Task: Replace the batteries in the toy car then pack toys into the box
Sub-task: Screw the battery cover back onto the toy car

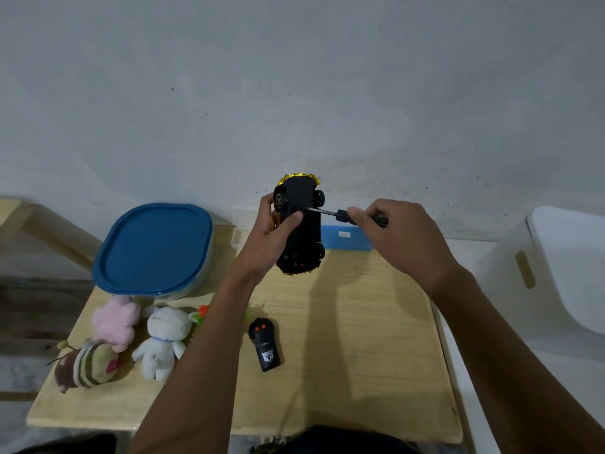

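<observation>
the fingers of the left hand are wrapped round the car, thumb pressed on its black underside, holding it belly-up in the air above the far part of the table. the right hand has its fingers pinched together on the black handle of a screwdriver; the metal tip touches the underside near the front wheels. gold trim shows at both ends of the car.

at nine o'clock from the car, a box with a blue lid shut on it sits at the table's far left. at seven o'clock, near the left edge, lie three plush toys: a pink one, a white one just beside it, and a striped bee touching the pink one. an orange and green spiky thing peeps out behind the white plush, half hidden by the left forearm. at six o'clock a black remote with two red buttons lies on the table, apart from the plush toys; it bears a white emblem and small print too fine to read. at three o'clock, behind the car, a flat blue thing with a small white label lies by the wall; its writing is too small to tell. a white chair stands at the right of the table.
</observation>
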